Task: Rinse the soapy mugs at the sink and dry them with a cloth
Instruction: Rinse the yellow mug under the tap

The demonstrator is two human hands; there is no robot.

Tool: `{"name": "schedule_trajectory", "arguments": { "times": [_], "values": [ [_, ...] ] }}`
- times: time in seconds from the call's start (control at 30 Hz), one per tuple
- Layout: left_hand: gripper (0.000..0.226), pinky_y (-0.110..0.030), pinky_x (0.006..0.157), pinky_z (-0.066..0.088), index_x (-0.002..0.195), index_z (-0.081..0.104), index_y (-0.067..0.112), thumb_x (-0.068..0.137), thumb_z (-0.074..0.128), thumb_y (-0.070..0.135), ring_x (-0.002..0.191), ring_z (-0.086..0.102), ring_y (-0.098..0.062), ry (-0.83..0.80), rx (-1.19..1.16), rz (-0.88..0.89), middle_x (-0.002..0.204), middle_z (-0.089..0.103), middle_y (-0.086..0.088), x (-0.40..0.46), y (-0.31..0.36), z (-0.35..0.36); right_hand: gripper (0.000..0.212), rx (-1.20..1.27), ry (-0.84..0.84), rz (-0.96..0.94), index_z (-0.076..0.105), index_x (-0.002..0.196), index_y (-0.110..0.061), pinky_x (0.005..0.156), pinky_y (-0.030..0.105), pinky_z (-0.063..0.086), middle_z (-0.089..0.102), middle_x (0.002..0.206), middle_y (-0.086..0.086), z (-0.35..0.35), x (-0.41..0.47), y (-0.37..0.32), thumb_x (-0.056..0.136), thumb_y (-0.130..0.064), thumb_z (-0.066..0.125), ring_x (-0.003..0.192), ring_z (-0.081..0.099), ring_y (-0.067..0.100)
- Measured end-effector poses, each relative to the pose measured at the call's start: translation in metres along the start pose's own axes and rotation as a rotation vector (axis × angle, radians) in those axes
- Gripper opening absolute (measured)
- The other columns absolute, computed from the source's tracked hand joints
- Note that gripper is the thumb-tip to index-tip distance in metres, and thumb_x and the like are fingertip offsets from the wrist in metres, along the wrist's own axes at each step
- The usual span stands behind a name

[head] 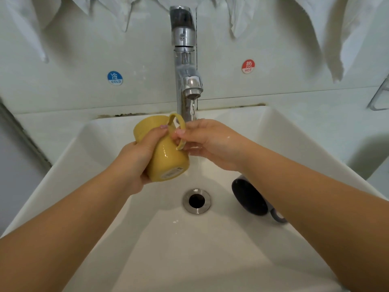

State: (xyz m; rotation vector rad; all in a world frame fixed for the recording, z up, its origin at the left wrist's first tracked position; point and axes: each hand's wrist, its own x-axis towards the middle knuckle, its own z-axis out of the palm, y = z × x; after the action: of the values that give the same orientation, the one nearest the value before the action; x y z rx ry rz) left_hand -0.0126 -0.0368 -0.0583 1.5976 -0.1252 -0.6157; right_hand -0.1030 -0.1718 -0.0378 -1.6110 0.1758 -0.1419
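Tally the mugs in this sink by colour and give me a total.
Yellow mug: 1, held over the sink by the left hand
Dark mug: 1, lying in the basin
Total: 2

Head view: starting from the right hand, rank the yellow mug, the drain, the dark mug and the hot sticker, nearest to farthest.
From the right hand:
1. Yellow mug: touching, the fingers are on its handle, to the left.
2. Drain and dark mug: both lower in the basin, too close to call.
3. Hot sticker: up on the wall.
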Motion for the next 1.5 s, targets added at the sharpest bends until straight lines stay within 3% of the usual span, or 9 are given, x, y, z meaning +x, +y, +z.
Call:
{"name": "schedule_trajectory", "arguments": {
  "times": [0.23, 0.3, 0.43, 0.57, 0.73, 0.93, 1.13, 1.33, 1.5],
  "values": [
    [0.098, -0.045, 0.082, 0.057, 0.129, 0.045, 0.016, 0.052, 0.08, 0.064, 0.1, 0.066, -0.024, -0.01, 0.031, 0.126, 0.118, 0.063, -0.003, -0.005, -0.005, 0.011, 0.048, 0.047, 0.123, 0.064, 0.063, 0.065, -0.013, 0.086, 0.03, 0.049, 0.063, 0.064, -0.001, -0.006, 0.001, 0.001, 0.095, -0.047, 0.049, 0.071, 0.056, 0.016],
    [0.082, -0.039, 0.078, 0.055, 0.123, 0.039, 0.018, 0.065, 0.08, 0.058, 0.096, 0.061, -0.017, 0.059, 0.065, 0.209, 0.111, 0.057, 0.003, -0.005, -0.007, 0.012, 0.047, 0.022, 0.132, 0.093, 0.062, 0.066, -0.013, 0.081, 0.03, 0.048, 0.061, 0.064, 0.0, -0.006, 0.0, 0.0, 0.095, -0.048, 0.049, 0.067, 0.054, 0.015],
    [0.064, -0.022, 0.062, 0.041, 0.116, 0.028, 0.021, 0.079, 0.075, 0.042, 0.082, 0.046, 0.002, 0.137, 0.233, 0.411, 0.095, 0.043, 0.016, -0.009, -0.007, 0.01, 0.018, -0.016, 0.223, 0.083, 0.057, 0.088, -0.014, 0.071, 0.031, 0.049, 0.057, 0.067, 0.0, -0.001, -0.001, -0.005, 0.099, -0.025, 0.049, 0.066, 0.053, 0.015],
    [0.061, -0.014, 0.059, 0.036, 0.116, 0.025, 0.02, 0.083, 0.071, 0.041, 0.08, 0.043, 0.007, 0.119, 0.28, 0.481, 0.094, 0.039, 0.02, -0.015, -0.01, 0.018, 0.023, -0.204, 0.353, 0.017, 0.049, 0.081, -0.018, 0.069, 0.033, 0.046, 0.048, 0.07, -0.001, 0.007, 0.002, -0.004, 0.099, -0.013, 0.036, 0.064, 0.046, 0.013],
    [0.068, -0.017, 0.063, 0.04, 0.132, 0.026, 0.019, 0.084, 0.069, 0.041, 0.086, 0.046, 0.004, 0.052, 0.264, 0.472, 0.107, 0.043, 0.011, -0.023, -0.013, 0.028, 0.022, -0.417, 0.451, -0.149, 0.041, 0.085, -0.018, 0.069, 0.039, 0.049, 0.046, 0.072, -0.002, 0.004, 0.004, 0.004, 0.103, -0.028, 0.034, 0.067, 0.047, 0.012],
    [0.067, -0.017, 0.062, 0.041, 0.117, 0.024, 0.028, 0.077, 0.078, 0.037, 0.086, 0.048, 0.004, 0.039, 0.308, 0.517, 0.098, 0.039, 0.022, -0.031, -0.012, 0.029, 0.042, -0.489, 0.623, -0.203, 0.038, 0.062, -0.023, 0.056, 0.027, 0.033, 0.042, 0.06, -0.006, 0.003, 0.008, 0.009, 0.104, -0.031, 0.035, 0.057, 0.042, 0.009],
    [0.066, -0.031, 0.069, 0.046, 0.115, 0.029, 0.024, 0.075, 0.076, 0.045, 0.084, 0.051, -0.005, 0.08, 0.187, 0.355, 0.096, 0.045, 0.013, -0.022, -0.003, 0.02, 0.013, -0.448, 0.411, -0.173, 0.04, 0.091, -0.016, 0.055, 0.021, 0.033, 0.044, 0.074, -0.004, 0.012, 0.007, 0.01, 0.103, -0.017, 0.034, 0.064, 0.041, 0.008],
    [0.067, -0.031, 0.071, 0.047, 0.115, 0.03, 0.025, 0.074, 0.079, 0.043, 0.089, 0.054, -0.009, 0.08, 0.202, 0.36, 0.103, 0.048, 0.008, -0.023, 0.0, 0.02, 0.023, -0.414, 0.454, -0.217, 0.043, 0.081, -0.017, 0.057, 0.025, 0.036, 0.044, 0.067, -0.004, 0.006, 0.009, 0.011, 0.102, -0.025, 0.04, 0.061, 0.042, 0.01],
    [0.079, -0.044, 0.084, 0.054, 0.123, 0.035, 0.024, 0.064, 0.087, 0.036, 0.099, 0.059, -0.018, 0.037, 0.178, 0.253, 0.11, 0.053, 0.006, -0.026, 0.002, 0.023, 0.042, -0.39, 0.533, -0.225, 0.036, 0.062, -0.019, 0.055, 0.025, 0.029, 0.039, 0.061, -0.005, 0.007, 0.014, 0.009, 0.103, -0.028, 0.04, 0.057, 0.037, 0.008]
  ]
}}
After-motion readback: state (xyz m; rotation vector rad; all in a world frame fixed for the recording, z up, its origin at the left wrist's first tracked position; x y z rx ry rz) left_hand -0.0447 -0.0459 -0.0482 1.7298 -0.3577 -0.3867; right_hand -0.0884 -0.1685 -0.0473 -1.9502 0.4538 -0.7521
